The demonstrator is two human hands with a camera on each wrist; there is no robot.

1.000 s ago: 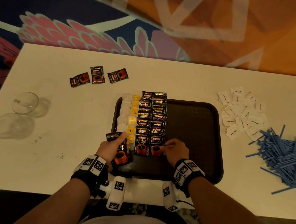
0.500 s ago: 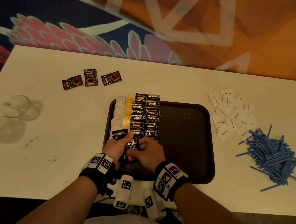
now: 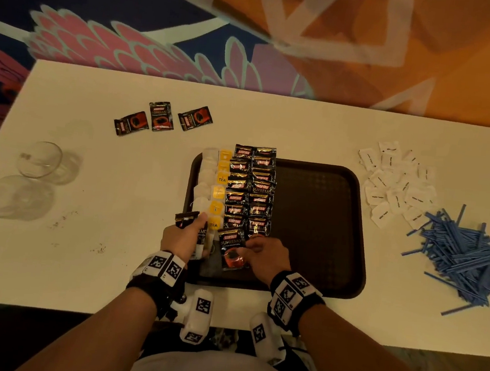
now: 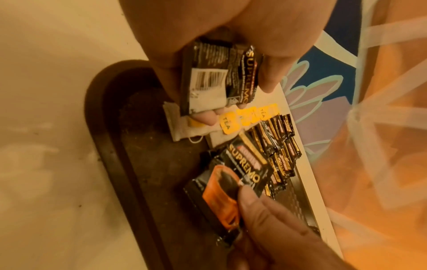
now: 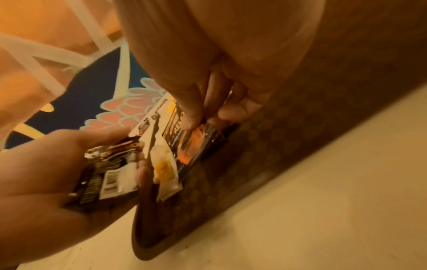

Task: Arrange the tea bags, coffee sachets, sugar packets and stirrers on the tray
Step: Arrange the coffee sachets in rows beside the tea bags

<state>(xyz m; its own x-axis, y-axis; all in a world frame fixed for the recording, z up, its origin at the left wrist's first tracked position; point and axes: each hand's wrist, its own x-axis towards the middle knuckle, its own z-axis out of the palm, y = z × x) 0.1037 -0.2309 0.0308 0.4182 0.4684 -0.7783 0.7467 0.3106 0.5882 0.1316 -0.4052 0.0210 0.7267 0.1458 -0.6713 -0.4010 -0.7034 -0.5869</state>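
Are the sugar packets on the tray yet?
Not yet. The sugar packets lie heaped on the table, right of the tray.

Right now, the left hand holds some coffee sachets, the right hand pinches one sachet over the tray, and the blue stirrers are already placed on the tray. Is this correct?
Not fully. The blue stirrers are not on the tray; the head view shows them piled on the white table to its right. The rest holds: the left hand holds coffee sachets, and the right hand pinches one sachet over the tray.
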